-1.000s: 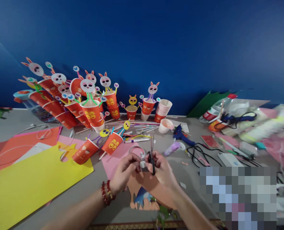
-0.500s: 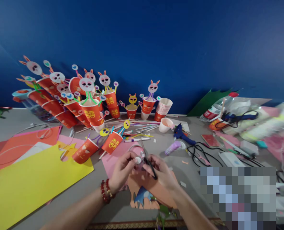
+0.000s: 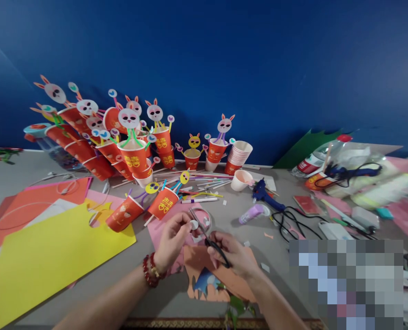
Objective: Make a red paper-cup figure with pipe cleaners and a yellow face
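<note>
My left hand pinches a small white paper disc between thumb and fingers, just above the table. My right hand is closed round the black handles of a pair of scissors, whose blades point up and left toward the disc. Both hands hover over a pink sheet and an orange paper cut-out. A red bead bracelet sits on my left wrist.
Red paper cups with bunny faces crowd the back left. A large yellow sheet lies at left. A blue glue gun, a purple glue tube, a stack of cups, straws, cables and a bottle lie to the right.
The scissors have tilted from upright to leaning left, toward the disc. My left hand has drawn slightly left and up with the disc. The view has shifted a little.
</note>
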Available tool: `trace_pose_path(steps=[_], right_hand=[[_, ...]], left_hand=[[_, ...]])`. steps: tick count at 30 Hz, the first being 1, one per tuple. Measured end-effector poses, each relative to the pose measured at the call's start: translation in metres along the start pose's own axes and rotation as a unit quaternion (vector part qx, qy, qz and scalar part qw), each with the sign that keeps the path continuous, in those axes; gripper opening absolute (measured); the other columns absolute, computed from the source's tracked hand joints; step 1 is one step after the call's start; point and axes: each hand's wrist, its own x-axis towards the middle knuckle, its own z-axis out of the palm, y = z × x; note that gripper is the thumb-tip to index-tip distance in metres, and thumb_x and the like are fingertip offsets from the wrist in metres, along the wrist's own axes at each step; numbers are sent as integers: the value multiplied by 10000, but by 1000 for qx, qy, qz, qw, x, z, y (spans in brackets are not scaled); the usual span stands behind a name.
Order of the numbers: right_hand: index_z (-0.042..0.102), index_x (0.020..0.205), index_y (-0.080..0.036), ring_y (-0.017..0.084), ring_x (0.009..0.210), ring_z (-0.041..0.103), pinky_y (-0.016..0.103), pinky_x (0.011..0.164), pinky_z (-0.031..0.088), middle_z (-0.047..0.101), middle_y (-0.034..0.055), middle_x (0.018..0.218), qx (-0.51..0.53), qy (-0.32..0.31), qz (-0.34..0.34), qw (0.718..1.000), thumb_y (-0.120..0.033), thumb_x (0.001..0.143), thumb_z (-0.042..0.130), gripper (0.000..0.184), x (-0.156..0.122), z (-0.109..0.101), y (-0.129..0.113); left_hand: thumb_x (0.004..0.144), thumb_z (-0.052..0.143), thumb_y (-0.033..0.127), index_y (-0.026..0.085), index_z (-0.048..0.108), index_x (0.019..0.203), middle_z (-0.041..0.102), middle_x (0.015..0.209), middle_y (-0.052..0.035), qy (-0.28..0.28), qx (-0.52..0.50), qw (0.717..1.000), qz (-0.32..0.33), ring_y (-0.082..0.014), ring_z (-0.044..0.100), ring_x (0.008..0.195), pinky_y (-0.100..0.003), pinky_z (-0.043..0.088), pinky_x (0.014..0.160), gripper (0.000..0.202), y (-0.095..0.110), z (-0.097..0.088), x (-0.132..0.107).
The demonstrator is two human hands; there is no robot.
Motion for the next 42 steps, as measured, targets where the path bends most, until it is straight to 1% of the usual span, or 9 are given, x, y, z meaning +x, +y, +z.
trace_pose_path(steps=[21, 25, 29, 32, 34, 37, 39, 40, 42], right_hand=[[466, 651, -211, 75, 421, 440, 206, 450, 380, 483, -79, 511, -6, 7, 15, 1000, -649, 682, 773, 536, 1, -1, -2], [465, 652, -213, 84, 427, 449, 214, 453, 363, 500, -69, 509, -9, 53, -14, 998, -641, 719, 752, 519, 2, -3, -3], [540, 736, -199, 108, 505, 504, 222, 495, 379, 564, -36, 570, 2, 124, -70, 990, -606, 757, 743, 455, 1, -7, -7], [594, 809, -190, 113, 527, 509, 218, 482, 367, 596, -20, 627, 1, 176, -80, 981, -557, 752, 764, 408, 1, -13, -10], [612, 848, -189, 114, 524, 505, 215, 468, 349, 614, -15, 649, -19, 201, -75, 977, -525, 752, 770, 383, 0, -18, -12], [616, 877, -194, 135, 588, 564, 226, 517, 396, 661, 12, 743, -71, 219, -88, 969, -490, 755, 763, 353, -5, -27, -12], [613, 858, -199, 148, 605, 582, 243, 554, 425, 678, 24, 772, -150, 233, -99, 956, -482, 757, 750, 331, -14, -33, -10], [615, 847, -201, 149, 585, 576, 248, 551, 423, 682, 25, 754, -213, 240, -96, 942, -475, 761, 743, 315, -19, -35, -9], [632, 846, -206, 158, 566, 581, 255, 541, 411, 702, 32, 734, -350, 260, -85, 896, -437, 785, 720, 254, -33, -38, -7]], left_hand=[[883, 663, 314, 180, 569, 714, 607, 699, 10, 7, -10, 1000, 1, -133, 597, 652, -251, 480, 653, 235, 1, 1, 1], [882, 669, 331, 176, 586, 746, 607, 723, 9, 8, -8, 1000, -13, -122, 579, 650, -245, 469, 652, 222, 0, 1, 2], [884, 657, 370, 165, 620, 801, 635, 704, -4, -5, 26, 997, -71, -124, 581, 649, -228, 441, 616, 224, -2, 0, 3], [877, 642, 410, 165, 629, 809, 660, 696, -15, -5, 34, 994, -103, -129, 589, 630, -216, 422, 565, 254, -5, -2, 3], [862, 641, 425, 166, 629, 788, 664, 689, -18, -2, 32, 994, -101, -134, 592, 630, -226, 444, 587, 269, -5, -3, 4], [855, 638, 433, 168, 628, 765, 644, 661, -10, -2, 52, 995, -91, -131, 571, 610, -229, 448, 590, 279, -4, -2, 5], [864, 628, 430, 168, 628, 766, 624, 645, 0, -4, 79, 994, -81, -118, 537, 571, -222, 426, 558, 280, -4, -2, 5], [867, 627, 426, 167, 628, 765, 614, 638, 5, -5, 92, 993, -76, -111, 518, 553, -218, 413, 541, 278, -4, -2, 5], [868, 633, 415, 166, 622, 759, 604, 633, 11, -4, 107, 992, -69, -103, 498, 535, -212, 395, 522, 272, -5, -3, 5]])
